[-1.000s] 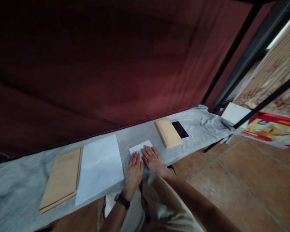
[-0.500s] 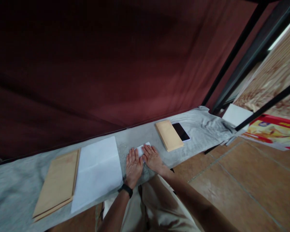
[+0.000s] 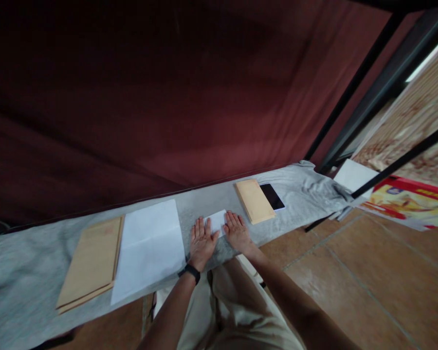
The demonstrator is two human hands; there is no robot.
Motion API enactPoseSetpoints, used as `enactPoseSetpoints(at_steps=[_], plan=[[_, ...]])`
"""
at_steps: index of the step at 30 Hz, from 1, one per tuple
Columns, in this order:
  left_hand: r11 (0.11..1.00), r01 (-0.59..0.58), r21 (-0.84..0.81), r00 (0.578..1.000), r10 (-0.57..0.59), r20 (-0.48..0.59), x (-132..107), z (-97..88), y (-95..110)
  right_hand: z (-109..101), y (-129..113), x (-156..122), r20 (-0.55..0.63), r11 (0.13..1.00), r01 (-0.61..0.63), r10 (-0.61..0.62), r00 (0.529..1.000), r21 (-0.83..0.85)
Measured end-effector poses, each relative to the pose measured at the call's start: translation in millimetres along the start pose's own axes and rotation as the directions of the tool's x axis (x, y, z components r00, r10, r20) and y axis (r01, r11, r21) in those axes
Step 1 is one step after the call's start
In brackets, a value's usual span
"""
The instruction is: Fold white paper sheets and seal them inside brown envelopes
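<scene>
Several envelopes [image 3: 254, 200], contents hidden, near paper [image 3: 217, 220]

Looks forward and down from the person's head, near above the left hand [image 3: 202, 244] and right hand [image 3: 237, 233], across the grey cloth [image 3: 25, 272] to the red curtain [image 3: 190, 112], taking in tiled floor [image 3: 321, 282] at right.

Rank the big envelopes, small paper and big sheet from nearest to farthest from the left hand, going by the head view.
From the left hand:
1. Small paper: touching, partly under the hand, toward its right.
2. Big sheet: just to the left.
3. Big envelopes: farther left, beyond the sheet.
</scene>
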State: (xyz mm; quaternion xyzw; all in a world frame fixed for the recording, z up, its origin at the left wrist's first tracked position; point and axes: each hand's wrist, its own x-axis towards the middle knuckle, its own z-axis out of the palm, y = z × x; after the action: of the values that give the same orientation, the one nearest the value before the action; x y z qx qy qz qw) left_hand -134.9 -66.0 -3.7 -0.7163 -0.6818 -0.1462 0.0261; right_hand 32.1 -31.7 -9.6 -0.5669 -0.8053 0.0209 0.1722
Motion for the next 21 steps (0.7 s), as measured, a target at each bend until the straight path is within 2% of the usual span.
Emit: enactPoseSetpoints(at_steps=[6, 9, 14, 21], plan=[[1.0, -0.017, 0.025, 0.999, 0.016, 0.034, -1, -1.5, -3, 0, 4, -8, -0.041, 1.0, -0.026, 0.025, 0.999, -0.016], [0.999, -0.024, 0.023, 1.0, 0.024, 0.0, -7, 1.1, -4, 0, 3, -8, -0.038, 0.999, -0.037, 0.036, 0.999, -0.02], [1.0, 0.03, 0.001, 0.995, -0.03, -0.09, -23, 4.1, -3, -1, 2, -7, -0.012, 0.999, -0.045, 0.045, 0.999, -0.026], [0.998, 0.035, 0.061, 0.996, -0.03, -0.083, -39, -9.3, 0, -6, 0, -7, -0.022, 0.998, -0.057, 0.057, 0.998, -0.018]])
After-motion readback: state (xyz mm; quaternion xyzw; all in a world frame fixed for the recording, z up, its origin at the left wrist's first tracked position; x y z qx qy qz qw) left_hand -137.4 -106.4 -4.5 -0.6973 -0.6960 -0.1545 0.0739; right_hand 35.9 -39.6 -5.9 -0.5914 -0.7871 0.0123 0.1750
